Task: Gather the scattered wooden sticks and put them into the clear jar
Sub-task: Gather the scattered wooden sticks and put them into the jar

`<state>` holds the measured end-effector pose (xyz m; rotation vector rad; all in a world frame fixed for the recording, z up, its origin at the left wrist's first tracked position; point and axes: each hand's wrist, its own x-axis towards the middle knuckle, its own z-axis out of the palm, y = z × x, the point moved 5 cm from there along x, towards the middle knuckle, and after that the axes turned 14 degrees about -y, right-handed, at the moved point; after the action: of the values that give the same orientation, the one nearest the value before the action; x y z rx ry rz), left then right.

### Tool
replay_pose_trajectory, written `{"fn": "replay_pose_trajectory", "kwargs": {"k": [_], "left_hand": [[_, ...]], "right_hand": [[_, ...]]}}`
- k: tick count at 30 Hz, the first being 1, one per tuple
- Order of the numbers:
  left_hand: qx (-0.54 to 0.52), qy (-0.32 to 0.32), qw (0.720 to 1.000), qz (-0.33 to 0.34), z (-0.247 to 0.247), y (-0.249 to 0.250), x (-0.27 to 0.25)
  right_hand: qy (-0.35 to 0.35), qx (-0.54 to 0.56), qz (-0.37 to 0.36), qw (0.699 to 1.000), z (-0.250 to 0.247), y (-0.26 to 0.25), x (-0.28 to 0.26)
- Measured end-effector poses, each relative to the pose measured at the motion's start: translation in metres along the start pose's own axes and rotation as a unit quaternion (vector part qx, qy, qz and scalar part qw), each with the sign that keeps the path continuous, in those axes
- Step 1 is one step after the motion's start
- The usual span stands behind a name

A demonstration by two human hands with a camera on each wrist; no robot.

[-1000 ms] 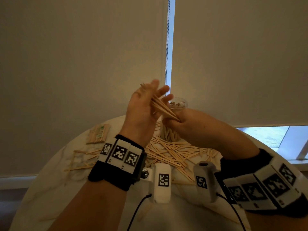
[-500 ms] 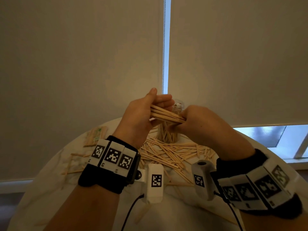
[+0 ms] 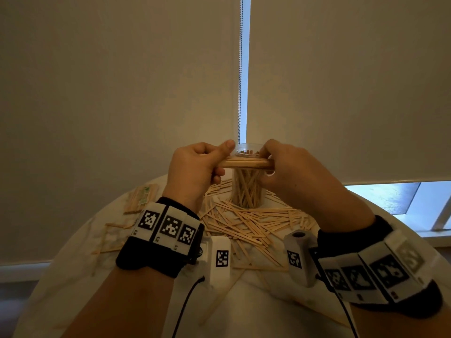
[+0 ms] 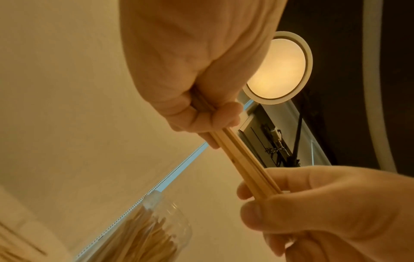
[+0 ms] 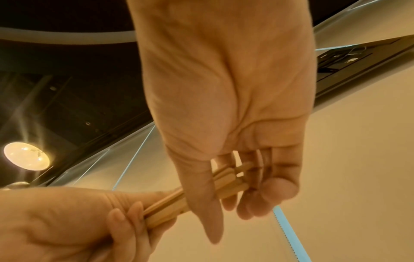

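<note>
At 9 o'clock on the round white table (image 3: 244,313), a wrapped pack of sticks (image 3: 140,198) lies near the rim, with a few stray sticks toward the near edge. The left hand (image 3: 195,172) pinches one end of a level bundle of wooden sticks (image 3: 246,163) between curled fingers and thumb. The bundle is held just above the mouth of the clear jar (image 3: 246,186), which stands upright at 12 o'clock and is partly filled with sticks. The right hand (image 3: 288,172) curls around the other end, hiding those tips in the head view. The scattered sticks (image 3: 244,225) spread from the jar's base toward 6 o'clock. The wrist-worn cameras cover part of the pile; open tabletop remains toward the near edge.
</note>
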<state>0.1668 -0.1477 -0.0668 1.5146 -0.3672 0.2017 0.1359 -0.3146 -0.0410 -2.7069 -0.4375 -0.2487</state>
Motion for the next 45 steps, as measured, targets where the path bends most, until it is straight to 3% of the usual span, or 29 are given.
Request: {"fn": "replay_pose_trajectory", "kwargs": {"k": [3, 6, 8, 12, 16, 19, 22, 26, 33, 40, 45], "left_hand": [[-0.029, -0.018, 0.999, -0.006, 0.008, -0.002, -0.001], [-0.023, -0.077, 0.996, -0.034, 0.025, 0.000, -0.003], [0.037, -0.092, 0.994, -0.039, 0.027, 0.004, -0.005], [0.153, -0.101, 0.983, 0.015, 0.028, 0.012, -0.008], [0.282, -0.093, 0.954, 0.026, 0.025, 0.011, -0.009], [0.306, -0.075, 0.949, -0.003, 0.017, 0.006, -0.008], [0.282, -0.036, 0.959, -0.018, 0.006, 0.002, -0.004], [0.223, 0.018, 0.975, -0.010, -0.005, -0.002, 0.000], [0.136, -0.076, 0.987, -0.031, 0.021, -0.020, 0.000], [0.089, -0.121, 0.982, -0.117, 0.034, -0.048, 0.002], [-0.026, -0.034, 0.985, -0.168, 0.017, -0.064, 0.003]], "right_hand": [[0.044, -0.030, 0.004, 0.999, 0.002, -0.005, 0.000], [0.104, -0.122, 0.065, 0.985, -0.003, 0.001, -0.002], [0.089, -0.124, 0.096, 0.984, -0.004, 0.010, -0.003], [0.038, -0.114, 0.119, 0.986, 0.002, 0.019, -0.001], [-0.018, -0.081, 0.098, 0.992, 0.007, 0.021, 0.001], [-0.066, -0.041, 0.057, 0.995, 0.010, 0.015, 0.003], [-0.081, 0.041, -0.010, 0.996, 0.007, 0.006, 0.001], [-0.012, 0.085, -0.033, 0.996, -0.002, 0.005, -0.001], [0.181, 0.056, 0.032, 0.981, -0.004, 0.022, 0.005], [0.106, 0.053, 0.077, 0.990, -0.001, 0.058, 0.015], [0.170, 0.080, 0.121, 0.975, -0.023, 0.090, 0.005]]}}
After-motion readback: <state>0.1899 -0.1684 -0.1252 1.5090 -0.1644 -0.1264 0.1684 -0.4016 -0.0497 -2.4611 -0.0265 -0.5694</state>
